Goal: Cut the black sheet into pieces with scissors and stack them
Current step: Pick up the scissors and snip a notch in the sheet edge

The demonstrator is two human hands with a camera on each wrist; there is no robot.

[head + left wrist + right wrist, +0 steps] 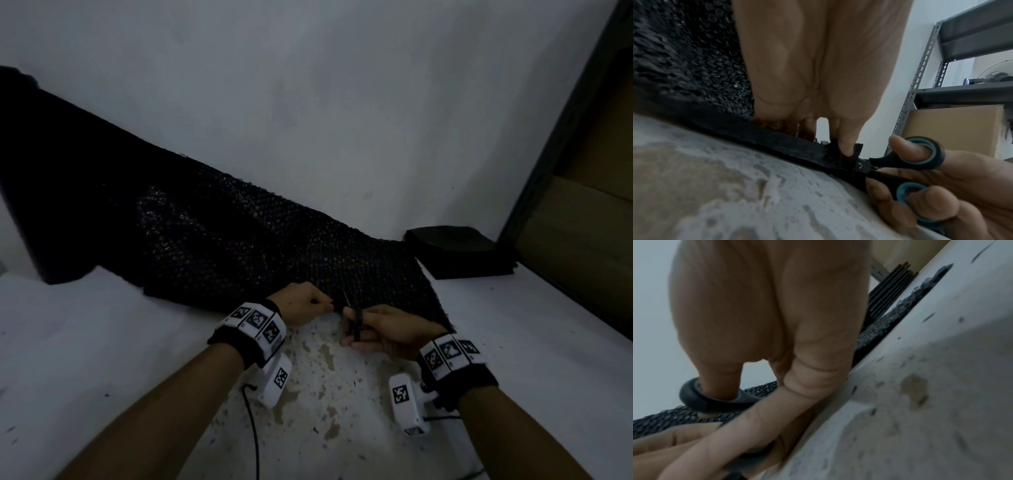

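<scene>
A long black bubble-textured sheet [212, 233] lies across the white table, running from a roll at the far left to the near edge. My left hand [305, 303] pinches the sheet's near edge [838, 151] between thumb and fingers. Right beside it, my right hand [380, 330] grips black scissors [354, 322] with blue-lined handle loops [920, 155], thumb in one loop and fingers in the other. The blades point into the sheet's edge. A stack of cut black pieces [462, 251] sits at the right, also in the right wrist view [890, 288].
The white table top [325, 383] is worn and stained near me. A grey metal shelf rack [925, 65] with a cardboard box [953, 129] stands at the right. A white wall rises behind the sheet.
</scene>
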